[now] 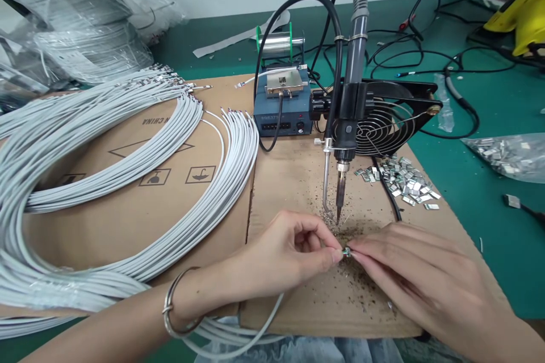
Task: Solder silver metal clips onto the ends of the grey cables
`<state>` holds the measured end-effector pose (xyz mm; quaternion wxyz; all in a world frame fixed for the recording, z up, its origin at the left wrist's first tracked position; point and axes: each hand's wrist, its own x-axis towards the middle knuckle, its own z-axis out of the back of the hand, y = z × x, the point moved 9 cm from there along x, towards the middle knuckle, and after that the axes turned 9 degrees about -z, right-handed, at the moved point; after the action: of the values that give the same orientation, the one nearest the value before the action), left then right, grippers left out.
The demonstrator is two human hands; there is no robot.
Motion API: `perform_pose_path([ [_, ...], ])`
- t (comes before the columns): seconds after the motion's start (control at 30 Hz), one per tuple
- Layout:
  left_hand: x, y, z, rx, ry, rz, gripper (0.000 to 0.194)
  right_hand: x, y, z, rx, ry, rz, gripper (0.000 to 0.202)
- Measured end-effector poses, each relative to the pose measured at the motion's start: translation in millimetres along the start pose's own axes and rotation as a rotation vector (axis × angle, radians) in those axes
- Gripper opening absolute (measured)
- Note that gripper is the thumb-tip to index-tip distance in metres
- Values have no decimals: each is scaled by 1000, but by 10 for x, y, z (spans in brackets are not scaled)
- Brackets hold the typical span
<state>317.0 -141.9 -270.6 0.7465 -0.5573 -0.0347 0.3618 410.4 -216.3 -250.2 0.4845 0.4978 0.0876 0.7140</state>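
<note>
Below the soldering iron tip, my left hand (293, 247) and my right hand (419, 272) meet with fingertips almost touching. Between them sits a small metallic connector (346, 252), pinched by my right thumb and finger. My left thumb and index finger are closed at its other side. A white cable (272, 315) runs up under my left hand; its end is hidden by the fingers. The soldering iron (349, 108) is fixed upright in a holder, tip down, just above the connector. A thin solder feed tube (326, 181) bends toward that tip.
Bundled white cables (230, 198) cover the cardboard (281, 198) at left. A blue solder feeder (283, 110) with a solder spool (279, 42) stands behind. Loose connectors (409, 181) lie at right beside a black fan (383, 119). A plastic bag of parts (511, 153) rests on the green mat.
</note>
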Motion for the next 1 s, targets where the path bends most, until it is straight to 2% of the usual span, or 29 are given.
perform_pose_path([
  [0.07,2,-8,19,15,-12,-4,17,19,-101,14,110,-11,-116,14],
  [0.13,5,-19,35,29,-20,-4,18,23,-295,-39,263,14,-335,11],
  [0.27,20,-34,62,55,-33,-4,18,-83,-601,-346,708,159,-786,7],
  [0.37,42,-38,91,66,-56,-19,19,-137,-674,-509,965,193,-977,7],
  [0.47,64,-14,116,63,-71,-13,19,-105,-683,-597,1067,251,-1003,12],
  [0.63,90,21,167,65,-90,0,15,27,-700,-607,1055,319,-926,15],
  [0.8,113,12,226,34,-122,-22,16,144,-728,-559,1003,293,-861,15],
  [1.0,124,-5,260,77,-155,-47,14,199,-751,-553,1000,283,-869,14],
])
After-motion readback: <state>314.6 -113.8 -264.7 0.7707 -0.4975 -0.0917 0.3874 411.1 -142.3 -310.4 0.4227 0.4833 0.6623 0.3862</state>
